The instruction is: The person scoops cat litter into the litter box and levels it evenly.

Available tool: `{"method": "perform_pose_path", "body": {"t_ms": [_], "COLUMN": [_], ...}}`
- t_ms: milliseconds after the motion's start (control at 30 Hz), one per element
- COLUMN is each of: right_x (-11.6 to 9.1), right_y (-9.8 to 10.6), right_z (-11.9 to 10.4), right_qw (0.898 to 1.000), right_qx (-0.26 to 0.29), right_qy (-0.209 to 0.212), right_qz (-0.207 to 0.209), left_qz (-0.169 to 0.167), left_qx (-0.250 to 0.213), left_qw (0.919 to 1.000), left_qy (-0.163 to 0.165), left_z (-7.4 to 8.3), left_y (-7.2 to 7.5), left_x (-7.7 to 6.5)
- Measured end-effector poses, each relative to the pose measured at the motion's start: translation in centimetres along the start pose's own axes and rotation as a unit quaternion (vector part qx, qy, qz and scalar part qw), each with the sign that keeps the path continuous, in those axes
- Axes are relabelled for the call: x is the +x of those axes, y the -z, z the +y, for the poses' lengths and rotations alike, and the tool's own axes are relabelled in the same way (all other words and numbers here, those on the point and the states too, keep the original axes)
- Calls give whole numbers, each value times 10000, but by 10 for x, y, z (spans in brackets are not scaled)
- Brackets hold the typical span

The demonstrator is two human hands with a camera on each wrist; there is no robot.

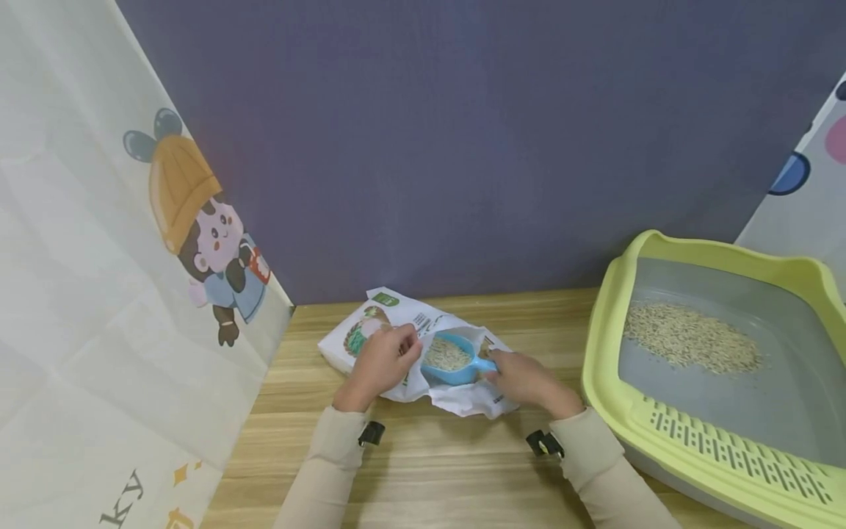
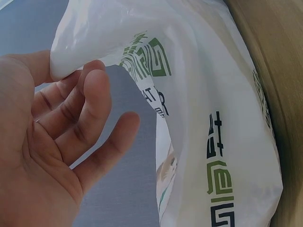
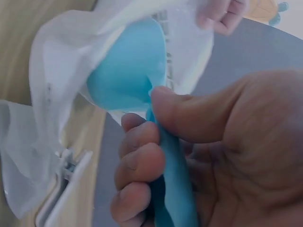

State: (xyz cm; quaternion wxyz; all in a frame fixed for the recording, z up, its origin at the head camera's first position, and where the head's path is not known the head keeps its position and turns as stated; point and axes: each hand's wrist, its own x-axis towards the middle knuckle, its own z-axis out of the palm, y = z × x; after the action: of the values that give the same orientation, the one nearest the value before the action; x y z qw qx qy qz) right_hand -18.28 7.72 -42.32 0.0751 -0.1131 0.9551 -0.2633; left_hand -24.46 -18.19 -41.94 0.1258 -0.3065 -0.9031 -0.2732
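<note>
A white printed bag [image 1: 429, 323] lies on its side on the wooden table, its mouth open toward the right. My left hand [image 1: 386, 360] pinches the edge of the bag's mouth between thumb and fingers; in the left wrist view the plastic [image 2: 189, 94] rises from that pinch. With my right hand [image 1: 525, 378] I grip the handle of a blue scoop [image 1: 456, 376]. The scoop's bowl sits in the bag's mouth and holds pale, grain-like litter pellets [image 1: 446, 354]. In the right wrist view, the fingers wrap round the blue handle [image 3: 175, 179] with the thumb along its top.
To the right stands a grey litter box with a lime-green rim [image 1: 604, 345], a heap of similar pellets [image 1: 690, 338] on its floor. A dark panel [image 1: 463, 147] rises behind the table [image 1: 436, 470]. A pale wall with a cartoon figure [image 1: 218, 242] is on the left.
</note>
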Motion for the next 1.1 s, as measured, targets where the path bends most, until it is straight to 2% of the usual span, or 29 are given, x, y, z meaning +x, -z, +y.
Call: {"method": "perform_pose_path", "body": {"t_ms": [167,500,633,867,1100], "right_x": [-7,-23,-27,-36,-45], "right_y": [9,33,39,50,63], "right_z": [-2,-1,2,5,11], "right_qw": [9997,9998,9995,9997,9994], "right_qx": [-240,-149,-247,8,-56], "right_qy": [29,162,215,250,337], "right_qz": [12,-40,29,34,60], "left_qz": [9,70,83,141,105], "left_qx": [27,41,50,57,45], "left_qw": [10000,10000,10000,9999,9999], "left_qy": [-6,-23,-20,-31,41], "left_z": [0,-1,-1,1,1], "left_y": [1,1,1,3,4], "left_x": [0,0,-1,-2,-3]}}
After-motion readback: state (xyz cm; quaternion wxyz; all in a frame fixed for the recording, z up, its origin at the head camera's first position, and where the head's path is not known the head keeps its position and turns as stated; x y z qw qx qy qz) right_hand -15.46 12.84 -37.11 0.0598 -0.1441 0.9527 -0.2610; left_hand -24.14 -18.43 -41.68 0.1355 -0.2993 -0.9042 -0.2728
